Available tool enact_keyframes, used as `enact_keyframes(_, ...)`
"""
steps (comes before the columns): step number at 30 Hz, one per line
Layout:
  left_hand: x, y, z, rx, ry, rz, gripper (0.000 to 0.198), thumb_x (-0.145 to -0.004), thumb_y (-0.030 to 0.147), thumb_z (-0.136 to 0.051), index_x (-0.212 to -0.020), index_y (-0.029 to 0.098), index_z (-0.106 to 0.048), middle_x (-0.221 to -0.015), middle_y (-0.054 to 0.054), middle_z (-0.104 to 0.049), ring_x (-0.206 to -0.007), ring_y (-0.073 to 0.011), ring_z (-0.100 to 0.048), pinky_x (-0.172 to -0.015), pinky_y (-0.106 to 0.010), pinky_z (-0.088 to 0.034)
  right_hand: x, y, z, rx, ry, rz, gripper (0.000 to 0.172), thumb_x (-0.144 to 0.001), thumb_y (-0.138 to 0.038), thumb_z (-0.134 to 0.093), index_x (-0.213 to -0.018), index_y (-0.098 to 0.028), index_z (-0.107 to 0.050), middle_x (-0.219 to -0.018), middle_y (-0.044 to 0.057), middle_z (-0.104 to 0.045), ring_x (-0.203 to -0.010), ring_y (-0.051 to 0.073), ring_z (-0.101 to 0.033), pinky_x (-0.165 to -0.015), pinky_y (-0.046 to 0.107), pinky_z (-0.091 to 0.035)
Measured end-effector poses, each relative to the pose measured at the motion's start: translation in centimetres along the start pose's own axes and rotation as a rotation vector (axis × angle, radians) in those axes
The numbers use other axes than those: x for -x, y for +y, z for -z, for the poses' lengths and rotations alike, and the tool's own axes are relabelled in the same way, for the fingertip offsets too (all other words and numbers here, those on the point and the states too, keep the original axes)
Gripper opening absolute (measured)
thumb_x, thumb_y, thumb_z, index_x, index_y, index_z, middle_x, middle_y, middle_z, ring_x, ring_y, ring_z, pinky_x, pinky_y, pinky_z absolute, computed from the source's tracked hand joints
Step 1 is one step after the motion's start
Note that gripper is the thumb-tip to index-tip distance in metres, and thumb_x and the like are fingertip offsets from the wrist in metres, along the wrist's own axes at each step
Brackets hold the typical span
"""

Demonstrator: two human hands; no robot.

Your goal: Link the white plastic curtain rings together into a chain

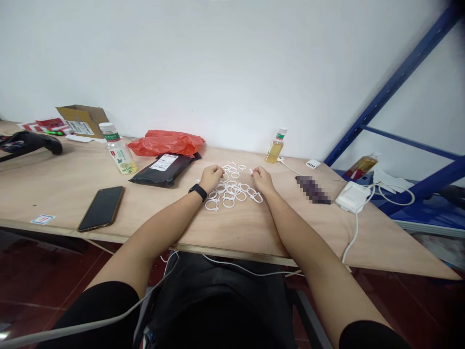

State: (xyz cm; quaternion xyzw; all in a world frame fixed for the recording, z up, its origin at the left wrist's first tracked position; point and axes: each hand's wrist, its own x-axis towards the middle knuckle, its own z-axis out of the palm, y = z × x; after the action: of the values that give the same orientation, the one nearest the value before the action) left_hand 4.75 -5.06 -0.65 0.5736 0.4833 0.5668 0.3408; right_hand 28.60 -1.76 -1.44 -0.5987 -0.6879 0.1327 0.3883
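Several white plastic rings (232,190) lie in a loose pile on the plywood table (65,194) in front of me. My left hand (211,176), with a black watch on its wrist, rests at the pile's left edge with fingers curled, pinching a white ring. My right hand (262,179) sits at the pile's right edge, fingers pinched on a small white piece. Both hands are close together over the far side of the pile.
A black phone (101,208) lies at the left, near a drink bottle (118,154), a black parcel (162,170) and a red bag (166,142). Another bottle (275,146), a white charger (352,197) with cables and a blue rack (399,77) stand to the right.
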Motion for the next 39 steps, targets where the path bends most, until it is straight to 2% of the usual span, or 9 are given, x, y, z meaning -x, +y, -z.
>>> enact_keyframes(6,0.1,0.0,-0.1,-0.052,-0.023,-0.043,0.019,-0.070,0.023,-0.046,-0.062,0.016,-0.062,-0.058,-0.001,-0.063,-0.055,-0.0130,-0.054,-0.058,-0.024,-0.042,0.2,-0.1,0.0,-0.086,-0.017,0.012,0.030,-0.087,-0.027,-0.042,-0.107,-0.020,-0.063,-0.076,0.002,-0.065,-0.074,0.020,-0.059,-0.075,0.032,-0.046)
enact_keyframes(10,0.3,0.2,-0.1,-0.101,-0.037,-0.082,0.020,-0.070,0.021,-0.044,-0.058,0.016,-0.059,-0.058,-0.001,-0.063,-0.057,-0.0136,-0.055,-0.059,-0.024,-0.042,0.2,0.3,-0.2,-0.111,-0.067,0.023,0.029,-0.085,-0.030,-0.048,-0.103,-0.020,-0.068,-0.079,0.003,-0.067,-0.075,0.020,-0.060,-0.078,0.033,-0.047)
enact_keyframes(14,0.6,0.4,0.0,-0.159,-0.044,-0.119,0.021,-0.072,0.018,-0.043,-0.058,0.017,-0.059,-0.061,-0.001,-0.064,-0.062,-0.0148,-0.057,-0.064,-0.026,-0.043,0.3,0.6,-0.6,-0.148,-0.112,-0.004,0.026,-0.083,-0.029,-0.049,-0.098,-0.019,-0.068,-0.076,0.003,-0.069,-0.068,0.017,-0.060,-0.073,0.030,-0.048)
enact_keyframes(16,0.8,0.5,0.1,-0.178,-0.044,-0.135,0.020,-0.072,0.017,-0.044,-0.064,0.017,-0.062,-0.068,-0.002,-0.067,-0.066,-0.0150,-0.058,-0.067,-0.026,-0.044,0.4,0.6,-0.7,-0.171,-0.141,-0.021,0.025,-0.082,-0.027,-0.049,-0.097,-0.019,-0.067,-0.074,0.001,-0.070,-0.063,0.015,-0.058,-0.068,0.028,-0.048)
enact_keyframes(19,1.1,0.4,0.1,-0.225,-0.061,-0.175,0.026,-0.074,0.016,-0.047,-0.088,0.016,-0.070,-0.081,-0.002,-0.071,-0.069,-0.0147,-0.059,-0.071,-0.027,-0.047,0.5,0.5,-0.7,-0.197,-0.157,-0.048,0.024,-0.078,-0.024,-0.048,-0.093,-0.019,-0.066,-0.072,0.000,-0.070,-0.057,0.013,-0.056,-0.063,0.025,-0.047)
enact_keyframes(22,1.4,0.5,0.1,-0.382,-0.084,-0.269,0.033,-0.075,0.015,-0.052,-0.102,0.018,-0.070,-0.086,-0.003,-0.072,-0.077,-0.0168,-0.062,-0.078,-0.030,-0.049,0.6,0.2,-0.6,-0.213,-0.140,-0.073,0.022,-0.075,-0.023,-0.046,-0.087,-0.020,-0.064,-0.067,-0.002,-0.067,-0.055,0.013,-0.055,-0.061,0.024,-0.046)
enact_keyframes(25,1.6,0.7,0.1,-0.490,-0.173,-0.397,0.026,-0.076,0.013,-0.054,-0.092,0.019,-0.073,-0.091,-0.004,-0.073,-0.088,-0.0193,-0.064,-0.090,-0.033,-0.049,0.7,-0.1,-0.4,-0.226,-0.124,-0.084,0.021,-0.073,-0.023,-0.045,-0.082,-0.020,-0.063,-0.063,-0.003,-0.063,-0.054,0.014,-0.054,-0.060,0.024,-0.045)
enact_keyframes(29,1.8,0.8,-0.1,-0.527,-0.311,-0.488,0.021,-0.082,0.019,-0.054,-0.089,0.019,-0.075,-0.091,-0.005,-0.074,-0.086,-0.0196,-0.067,-0.085,-0.032,-0.050,0.8,-0.6,-0.1,-0.243,-0.110,-0.083,0.021,-0.071,-0.024,-0.045,-0.081,-0.020,-0.063,-0.060,-0.003,-0.061,-0.054,0.014,-0.052,-0.057,0.024,-0.042)
enact_keyframes(39,1.8,0.9,0.0,-0.587,-0.300,-0.457,0.022,-0.086,0.023,-0.052,-0.088,0.019,-0.074,-0.087,-0.005,-0.074,-0.082,-0.0184,-0.066,-0.079,-0.029,-0.048,1.1,-1.2,0.0,-0.273,-0.083,-0.035,0.024,-0.069,-0.023,-0.041,-0.079,-0.020,-0.063,-0.063,-0.002,-0.061,-0.059,0.015,-0.053,-0.058,0.025,-0.041)
